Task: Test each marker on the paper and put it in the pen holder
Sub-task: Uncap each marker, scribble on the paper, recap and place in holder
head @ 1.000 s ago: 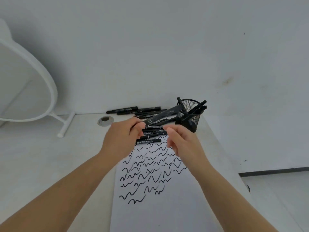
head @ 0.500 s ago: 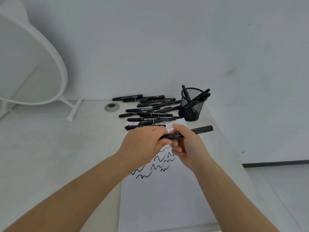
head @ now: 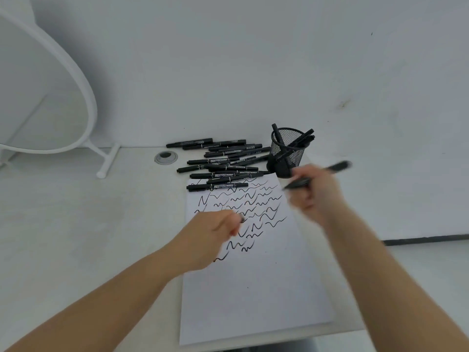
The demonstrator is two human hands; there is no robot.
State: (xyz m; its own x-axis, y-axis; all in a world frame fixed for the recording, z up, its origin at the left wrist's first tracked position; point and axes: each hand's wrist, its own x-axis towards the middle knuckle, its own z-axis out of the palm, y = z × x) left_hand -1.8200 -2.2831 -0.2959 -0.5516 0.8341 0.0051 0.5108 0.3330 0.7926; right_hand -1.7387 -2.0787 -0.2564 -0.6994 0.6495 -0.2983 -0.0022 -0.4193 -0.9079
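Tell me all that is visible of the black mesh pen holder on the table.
The pen holder is a round black cup that looks like wire mesh, with a solid rim and a dark base. It stands upright near the table's back right corner, just beyond the top right corner of the paper. Several black markers stand in it and lean over its rim. A marker from the loose pile reaches its base. The right hand is close in front of it; touching cannot be told.

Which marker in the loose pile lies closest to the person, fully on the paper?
The TWIN MARKER at the pile's near edge, lying across the paper's top over the first squiggles.
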